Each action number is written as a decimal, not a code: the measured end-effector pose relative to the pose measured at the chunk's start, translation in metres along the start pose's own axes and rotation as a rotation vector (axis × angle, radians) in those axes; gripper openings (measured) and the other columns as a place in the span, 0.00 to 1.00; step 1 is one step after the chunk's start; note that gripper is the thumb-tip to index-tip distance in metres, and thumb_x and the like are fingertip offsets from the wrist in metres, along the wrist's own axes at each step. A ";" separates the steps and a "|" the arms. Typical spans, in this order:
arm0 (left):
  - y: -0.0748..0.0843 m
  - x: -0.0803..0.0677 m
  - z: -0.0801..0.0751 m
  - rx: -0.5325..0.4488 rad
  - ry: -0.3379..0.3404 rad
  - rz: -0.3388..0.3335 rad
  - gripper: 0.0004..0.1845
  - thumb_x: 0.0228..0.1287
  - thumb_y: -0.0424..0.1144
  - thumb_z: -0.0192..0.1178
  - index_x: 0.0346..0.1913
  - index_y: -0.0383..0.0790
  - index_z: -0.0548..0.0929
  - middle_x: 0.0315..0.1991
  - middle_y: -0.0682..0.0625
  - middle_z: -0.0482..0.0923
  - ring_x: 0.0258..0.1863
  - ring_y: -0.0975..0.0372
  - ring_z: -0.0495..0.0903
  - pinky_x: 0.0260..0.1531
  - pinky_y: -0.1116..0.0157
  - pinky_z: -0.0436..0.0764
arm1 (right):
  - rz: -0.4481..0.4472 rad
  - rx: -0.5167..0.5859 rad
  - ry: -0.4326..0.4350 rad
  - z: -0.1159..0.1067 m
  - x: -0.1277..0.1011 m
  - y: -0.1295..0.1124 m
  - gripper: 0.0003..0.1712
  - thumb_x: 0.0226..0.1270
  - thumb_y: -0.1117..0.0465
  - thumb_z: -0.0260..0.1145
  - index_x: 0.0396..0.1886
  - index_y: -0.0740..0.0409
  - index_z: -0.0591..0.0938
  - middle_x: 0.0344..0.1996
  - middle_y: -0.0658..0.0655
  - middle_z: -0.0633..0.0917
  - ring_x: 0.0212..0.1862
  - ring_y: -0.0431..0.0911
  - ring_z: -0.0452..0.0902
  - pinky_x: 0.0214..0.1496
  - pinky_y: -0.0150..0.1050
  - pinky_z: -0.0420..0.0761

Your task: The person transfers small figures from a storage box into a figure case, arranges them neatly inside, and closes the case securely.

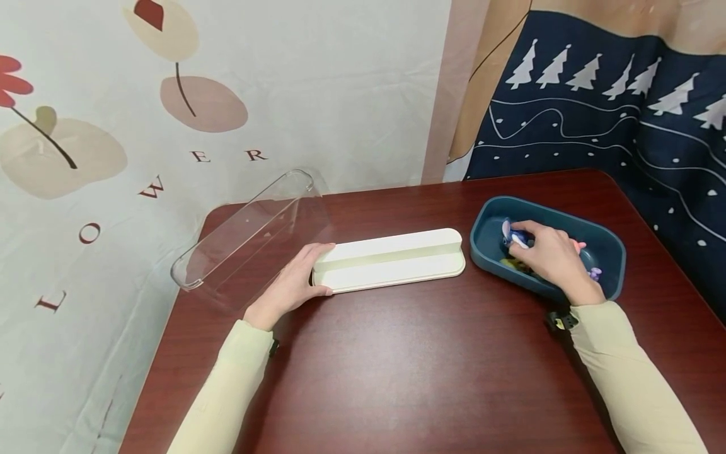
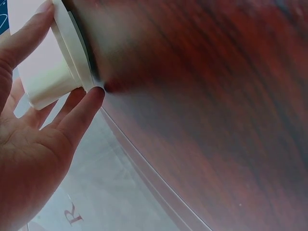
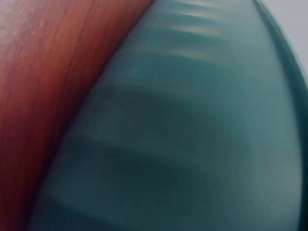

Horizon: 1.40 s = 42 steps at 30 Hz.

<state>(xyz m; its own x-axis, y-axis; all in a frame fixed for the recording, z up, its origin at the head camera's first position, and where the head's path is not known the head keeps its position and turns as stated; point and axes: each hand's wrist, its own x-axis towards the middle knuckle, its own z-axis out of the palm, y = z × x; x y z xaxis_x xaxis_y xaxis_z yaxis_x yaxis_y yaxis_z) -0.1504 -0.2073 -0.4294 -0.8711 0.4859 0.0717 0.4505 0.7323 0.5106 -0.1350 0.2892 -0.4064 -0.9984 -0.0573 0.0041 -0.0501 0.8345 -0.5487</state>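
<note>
My left hand (image 1: 292, 280) grips the left end of a white two-step display base (image 1: 391, 272) lying on the table. In the left wrist view, the thumb and fingers spread around the end of that base (image 2: 43, 57). Over at the right, my right hand (image 1: 553, 255) reaches into a dark blue plastic bin (image 1: 617, 252) and pinches a small blue figurine (image 1: 507, 230) with big ears. A pink figurine (image 1: 578, 245), a purple one (image 1: 594, 273) and a yellowish one (image 1: 515, 265) lie in the bin, partly hidden by the hand. The bin's outer wall (image 3: 192, 130) fills most of the right wrist view.
A clear plastic cover (image 1: 249, 233) stands at the table's back left, beside the left hand. Behind the reddish-brown table (image 1: 408, 366) hang a pale printed curtain (image 1: 340, 94) and a navy cloth (image 1: 567, 120) with white trees.
</note>
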 end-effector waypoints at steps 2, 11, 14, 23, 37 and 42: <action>0.000 -0.001 0.000 -0.001 -0.005 -0.007 0.51 0.50 0.35 0.83 0.77 0.40 0.66 0.70 0.39 0.67 0.69 0.47 0.69 0.67 0.47 0.71 | 0.017 0.045 0.001 -0.002 -0.003 0.001 0.30 0.73 0.56 0.64 0.70 0.65 0.74 0.32 0.62 0.82 0.28 0.52 0.75 0.31 0.46 0.69; -0.003 -0.003 0.000 0.006 0.002 -0.003 0.51 0.50 0.35 0.83 0.76 0.39 0.66 0.70 0.38 0.68 0.69 0.47 0.70 0.67 0.46 0.71 | 0.100 0.183 0.046 -0.010 -0.011 0.002 0.34 0.79 0.48 0.58 0.76 0.63 0.69 0.61 0.74 0.78 0.54 0.63 0.77 0.52 0.59 0.82; -0.002 -0.003 0.000 0.004 0.005 0.001 0.51 0.50 0.34 0.83 0.76 0.39 0.66 0.70 0.38 0.68 0.69 0.47 0.70 0.67 0.46 0.71 | 0.111 0.259 0.077 -0.013 -0.014 -0.001 0.34 0.80 0.46 0.58 0.76 0.62 0.70 0.62 0.72 0.79 0.56 0.62 0.77 0.61 0.63 0.77; -0.004 -0.003 0.000 -0.006 0.010 0.015 0.50 0.50 0.33 0.83 0.76 0.38 0.67 0.70 0.39 0.68 0.69 0.47 0.69 0.68 0.47 0.70 | 0.186 0.545 0.064 -0.017 -0.020 -0.004 0.36 0.79 0.39 0.56 0.78 0.52 0.67 0.61 0.61 0.77 0.28 0.54 0.82 0.24 0.39 0.83; -0.003 -0.003 -0.002 0.000 0.013 0.022 0.50 0.50 0.34 0.83 0.76 0.38 0.67 0.70 0.39 0.68 0.69 0.47 0.70 0.66 0.46 0.71 | 0.050 0.598 0.019 0.000 -0.022 -0.039 0.27 0.80 0.48 0.61 0.75 0.42 0.74 0.66 0.53 0.78 0.57 0.45 0.73 0.50 0.31 0.80; -0.001 0.000 -0.002 -0.005 -0.004 0.008 0.50 0.50 0.34 0.83 0.76 0.39 0.66 0.70 0.39 0.68 0.69 0.48 0.69 0.67 0.47 0.71 | -0.069 0.683 -0.022 0.014 -0.021 -0.057 0.26 0.80 0.57 0.62 0.74 0.50 0.75 0.69 0.57 0.77 0.63 0.46 0.73 0.58 0.25 0.77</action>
<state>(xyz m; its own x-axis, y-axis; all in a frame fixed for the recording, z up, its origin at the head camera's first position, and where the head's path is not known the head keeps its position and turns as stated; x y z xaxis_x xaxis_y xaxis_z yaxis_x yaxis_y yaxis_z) -0.1507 -0.2089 -0.4279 -0.8666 0.4938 0.0724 0.4566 0.7260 0.5142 -0.1108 0.2351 -0.3872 -0.9923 -0.1153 0.0450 -0.0776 0.2959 -0.9521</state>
